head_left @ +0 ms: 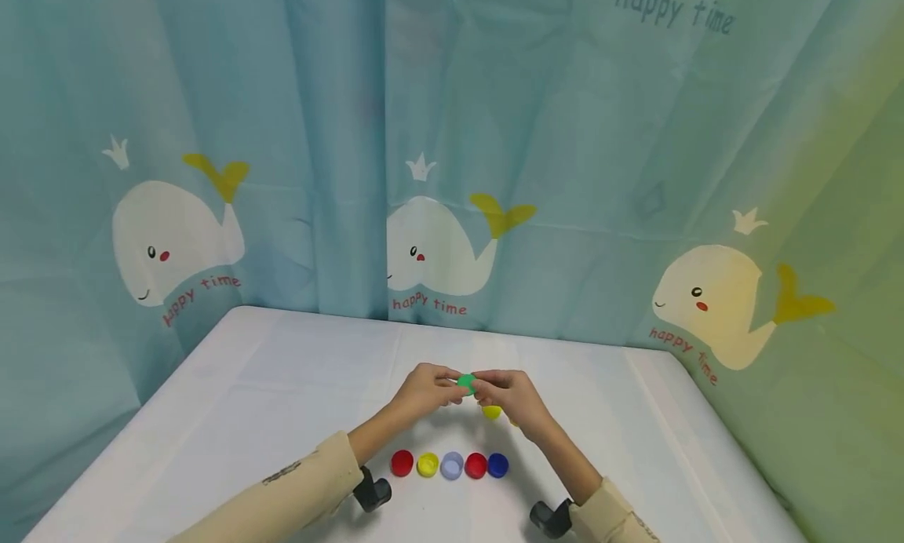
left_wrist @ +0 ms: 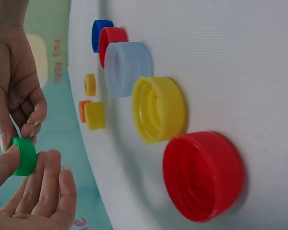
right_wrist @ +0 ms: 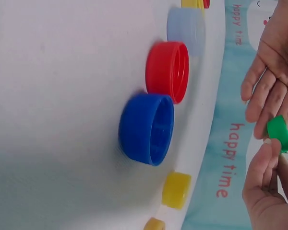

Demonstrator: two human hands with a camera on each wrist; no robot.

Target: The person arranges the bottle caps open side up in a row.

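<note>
A green bottle cap [head_left: 466,383] is held up over the table between both hands. My left hand [head_left: 422,388] pinches it from the left between thumb and fingers. From the other side my right hand [head_left: 519,398] grips it with thumb and fingertips. Nearer to me lies a row of bottle caps: a red cap [left_wrist: 204,177], a yellow cap [left_wrist: 159,110], a translucent pale cap [left_wrist: 128,69], another red cap [right_wrist: 167,72] and a blue cap [right_wrist: 146,129]. Their hollow sides face up.
Beyond the row are a yellow cap [left_wrist: 95,116], an amber cap [left_wrist: 90,85] and an orange cap [left_wrist: 83,111], partly hidden by the right hand in the head view. A white table [head_left: 282,386] stands before a blue curtain [head_left: 339,135] printed with whales.
</note>
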